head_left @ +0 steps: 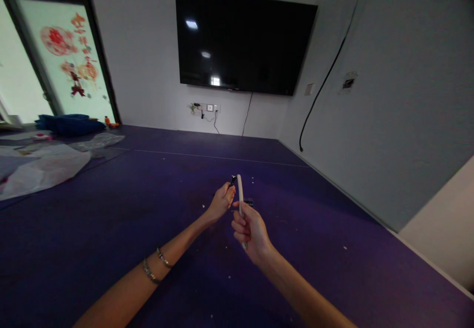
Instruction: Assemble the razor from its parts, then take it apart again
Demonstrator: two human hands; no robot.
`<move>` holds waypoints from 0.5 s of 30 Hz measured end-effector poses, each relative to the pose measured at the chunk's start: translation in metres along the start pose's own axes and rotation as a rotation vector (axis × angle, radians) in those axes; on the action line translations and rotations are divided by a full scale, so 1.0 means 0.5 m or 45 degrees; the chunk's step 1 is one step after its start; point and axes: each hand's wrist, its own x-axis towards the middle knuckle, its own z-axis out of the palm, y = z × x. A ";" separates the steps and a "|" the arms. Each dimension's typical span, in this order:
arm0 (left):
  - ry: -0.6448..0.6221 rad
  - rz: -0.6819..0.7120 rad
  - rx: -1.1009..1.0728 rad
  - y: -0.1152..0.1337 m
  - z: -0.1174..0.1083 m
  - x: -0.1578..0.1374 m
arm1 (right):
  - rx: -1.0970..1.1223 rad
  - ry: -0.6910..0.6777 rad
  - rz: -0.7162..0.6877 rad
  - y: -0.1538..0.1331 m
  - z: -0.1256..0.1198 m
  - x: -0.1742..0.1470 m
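My left hand [222, 200], two bracelets on its forearm, is closed around a small dark tool [232, 180] with a shiny tip. Its exact kind is too small to make out. In my right hand [251, 227] is a slim whitish rod [240, 188], held nearly upright between thumb and fingers, its lower end showing beneath the fist. The tool's tip is close beside the rod's upper end; whether they touch I cannot tell. Just behind my right hand, a small dark object [249, 202] is partly hidden. Small white bits lie scattered on the purple floor [177, 259].
A large television [244, 42] hangs on the far wall above sockets [210, 107] and thin cables. Down the right wall runs a black cable [328, 74]. Plastic sheeting [48, 170] and a blue bundle [70, 124] lie at the left by a glass door [66, 56].
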 end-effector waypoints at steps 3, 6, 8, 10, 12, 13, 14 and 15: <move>0.066 0.045 0.058 0.003 0.005 -0.005 | 0.063 0.037 -0.060 0.015 0.012 -0.013; 0.141 0.073 0.210 0.013 0.015 -0.017 | 0.101 0.026 -0.090 0.002 0.022 -0.012; 0.159 0.086 0.288 0.021 0.021 -0.023 | 0.122 0.002 -0.057 -0.002 0.024 -0.009; 0.159 0.113 0.335 0.027 0.023 -0.026 | 0.123 -0.015 -0.014 0.004 0.024 -0.010; 0.169 0.146 0.359 0.030 0.021 -0.025 | 0.120 -0.007 0.020 0.013 0.025 -0.015; 0.179 0.158 0.365 0.030 0.020 -0.025 | 0.121 0.005 0.028 0.015 0.027 -0.018; 0.193 0.165 0.366 0.031 0.019 -0.025 | 0.125 0.011 0.028 0.015 0.030 -0.020; 0.205 0.165 0.366 0.031 0.019 -0.025 | 0.134 0.011 0.021 0.011 0.034 -0.021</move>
